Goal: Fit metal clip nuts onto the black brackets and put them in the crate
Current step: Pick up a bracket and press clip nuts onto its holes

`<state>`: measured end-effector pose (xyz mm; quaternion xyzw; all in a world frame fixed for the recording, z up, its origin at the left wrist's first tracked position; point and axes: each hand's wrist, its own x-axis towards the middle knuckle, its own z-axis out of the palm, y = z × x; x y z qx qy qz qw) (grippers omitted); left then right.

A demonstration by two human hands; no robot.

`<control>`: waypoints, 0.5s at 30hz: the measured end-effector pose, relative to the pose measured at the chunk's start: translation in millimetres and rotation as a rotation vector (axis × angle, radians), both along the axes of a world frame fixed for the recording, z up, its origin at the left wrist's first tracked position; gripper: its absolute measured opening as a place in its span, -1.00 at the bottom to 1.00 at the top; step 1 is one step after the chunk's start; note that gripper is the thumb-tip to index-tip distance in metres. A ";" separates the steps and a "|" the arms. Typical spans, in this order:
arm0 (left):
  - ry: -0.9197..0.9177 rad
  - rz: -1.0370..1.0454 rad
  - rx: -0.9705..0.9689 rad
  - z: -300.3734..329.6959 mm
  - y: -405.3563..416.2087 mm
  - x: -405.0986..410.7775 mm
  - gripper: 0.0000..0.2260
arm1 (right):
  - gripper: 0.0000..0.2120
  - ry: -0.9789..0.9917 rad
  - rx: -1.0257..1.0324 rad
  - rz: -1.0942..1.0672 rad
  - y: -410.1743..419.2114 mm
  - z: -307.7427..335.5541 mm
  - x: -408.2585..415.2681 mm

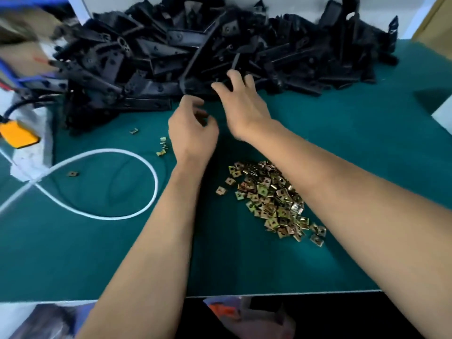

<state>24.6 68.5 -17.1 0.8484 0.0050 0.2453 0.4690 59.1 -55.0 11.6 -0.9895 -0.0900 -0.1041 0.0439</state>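
A large heap of black brackets [220, 42] fills the back of the green table [342, 167]. A pile of gold-coloured metal clip nuts [271, 199] lies near the front, under my right forearm. My right hand [244, 104] reaches to the front edge of the bracket heap, and its spread fingertips touch the brackets there. My left hand [193, 130] hovers just left of it with curled fingers, pinching what looks like a small brownish clip nut [203, 117], mostly hidden. No crate is clearly in view.
A few loose clip nuts [162, 146] lie left of my left hand. A white cable [97, 184] loops over the table's left part. An orange object [17, 135] and blurred boxes sit at the far left. The table's front edge [244, 293] runs close below.
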 end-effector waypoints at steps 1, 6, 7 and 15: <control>0.010 -0.014 -0.007 -0.8 -1.8 1.2 -0.73 | -0.18 0.067 -0.020 -0.015 -2.4 -3.4 7.2; 0.018 0.008 -0.086 -3.1 -1.9 6.8 -0.78 | -0.48 0.026 0.102 -0.006 -13.2 -18.5 23.3; 0.017 0.012 -0.102 -3.2 -2.6 7.3 -0.80 | -0.52 -0.010 0.161 -0.012 -15.7 -18.9 22.1; 0.085 -0.076 -0.448 -5.2 -13.3 5.7 -0.88 | -0.61 -0.359 0.632 -0.055 -46.0 -1.3 -12.6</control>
